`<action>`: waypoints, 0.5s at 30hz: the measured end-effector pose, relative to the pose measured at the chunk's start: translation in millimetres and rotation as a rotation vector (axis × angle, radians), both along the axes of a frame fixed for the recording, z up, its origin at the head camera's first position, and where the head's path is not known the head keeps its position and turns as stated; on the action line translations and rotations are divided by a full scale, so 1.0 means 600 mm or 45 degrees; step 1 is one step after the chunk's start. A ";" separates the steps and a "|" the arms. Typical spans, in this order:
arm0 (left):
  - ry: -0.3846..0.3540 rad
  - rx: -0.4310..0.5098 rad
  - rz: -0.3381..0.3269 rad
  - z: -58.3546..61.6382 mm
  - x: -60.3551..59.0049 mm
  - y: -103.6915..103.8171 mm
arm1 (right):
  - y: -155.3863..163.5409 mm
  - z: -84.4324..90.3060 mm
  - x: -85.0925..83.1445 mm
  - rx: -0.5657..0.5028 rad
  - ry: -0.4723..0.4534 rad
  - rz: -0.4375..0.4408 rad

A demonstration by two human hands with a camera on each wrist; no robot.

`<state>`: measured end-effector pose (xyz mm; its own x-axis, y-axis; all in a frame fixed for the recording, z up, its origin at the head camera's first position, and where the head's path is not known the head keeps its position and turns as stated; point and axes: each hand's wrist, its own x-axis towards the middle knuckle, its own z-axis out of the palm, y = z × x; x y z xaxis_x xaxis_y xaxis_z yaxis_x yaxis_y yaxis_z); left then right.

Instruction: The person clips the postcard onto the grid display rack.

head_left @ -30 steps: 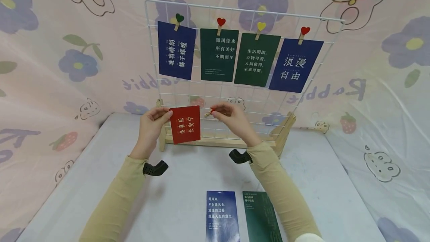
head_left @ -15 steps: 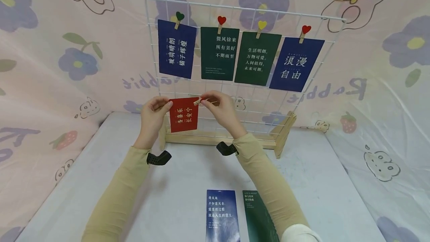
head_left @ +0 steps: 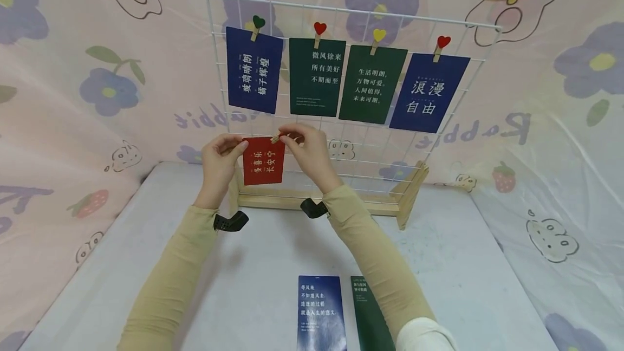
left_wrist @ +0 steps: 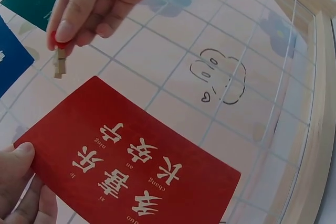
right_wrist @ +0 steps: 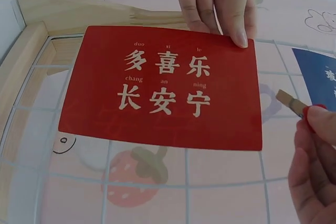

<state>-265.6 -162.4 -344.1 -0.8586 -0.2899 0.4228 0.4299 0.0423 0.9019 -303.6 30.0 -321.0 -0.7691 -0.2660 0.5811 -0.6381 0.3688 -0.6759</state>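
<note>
My left hand [head_left: 220, 166] pinches the upper left corner of a red card [head_left: 260, 175] with pale lettering, thumb on its printed face. The card is held up before the lower left part of a white wire grid [head_left: 361, 148]. Between thumb and fingers, my right hand [head_left: 308, 151] pinches a small wooden clothespin [left_wrist: 60, 65] with a red heart on it. In the head view the clothespin overlaps the card's upper right corner. Both wrist views show a gap between the clothespin's tip and the card.
A blue card [head_left: 254, 70], two green cards [head_left: 318, 88] and another blue card [head_left: 429, 106] hang from heart clothespins along the grid's upper part. Its wooden base [head_left: 317, 202] stands on the white table [head_left: 263, 270]. A blue card [head_left: 320, 324] and a partly covered green card [head_left: 369, 313] lie near the front.
The right hand has moved left and up with the clothespin, from beside the red card to its upper right corner. The left hand has raised the card slightly toward the grid.
</note>
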 end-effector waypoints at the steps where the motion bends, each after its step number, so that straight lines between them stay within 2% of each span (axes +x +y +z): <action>1: 0.006 0.006 0.007 0.001 -0.001 0.000 | -0.003 0.001 -0.002 -0.002 0.013 -0.008; 10: 0.003 0.048 0.074 0.000 -0.011 0.000 | -0.023 0.000 -0.012 -0.074 0.014 -0.045; 15: 0.010 0.075 0.088 -0.012 -0.025 -0.005 | -0.030 -0.002 -0.017 -0.076 0.029 -0.048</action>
<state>-280.4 -165.2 -351.4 -0.8324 -0.3729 0.4099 0.4349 0.0189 0.9003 -314.1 12.0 -322.0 -0.7642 -0.2013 0.6128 -0.6402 0.3524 -0.6827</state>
